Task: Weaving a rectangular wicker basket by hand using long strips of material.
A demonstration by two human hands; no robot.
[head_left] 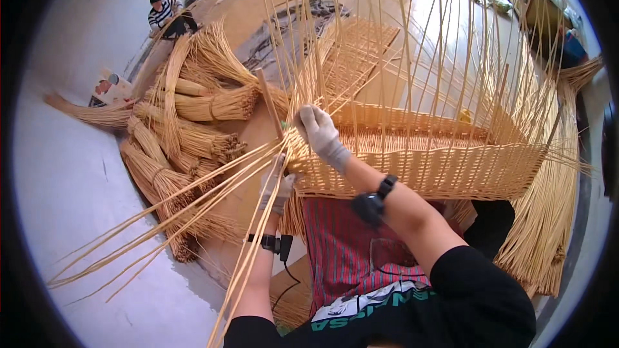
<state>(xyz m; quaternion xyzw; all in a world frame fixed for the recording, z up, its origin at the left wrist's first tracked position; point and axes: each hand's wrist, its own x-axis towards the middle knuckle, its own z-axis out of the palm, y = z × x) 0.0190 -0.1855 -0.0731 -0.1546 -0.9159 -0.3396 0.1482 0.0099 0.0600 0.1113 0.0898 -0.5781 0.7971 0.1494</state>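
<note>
Basket point(445, 171): long, rectangular, open-topped, of tan, close-woven cane with a wavy upper edge; directly in front of the person, just beyond the striped cloth. Many slender stakes rise from its walls.

Right hand point(318, 134): in a pale knit glove, at the basket's near left corner; fingers curled inward, what they pinch cannot be told.

Left hand point(277, 192): gloved alike, lower at the same corner, behind crossing rods; grip partly hidden, cannot be told.

Long rods point(213, 179): smooth, pale yellow, fanning from that corner toward the lower left.

Wooden stick point(269, 104): flat, brown, leaning beside the corner.

Striped cloth point(342, 238): red with darker stripes, creased, over the lap.

Bundles point(219, 106): tied cane with blunt cut ends, heaped at left.

Woven panel point(354, 51): flat, coarse-textured, on the floor beyond the basket.

Loose cane point(538, 225): long, straight lengths, at right.
</note>
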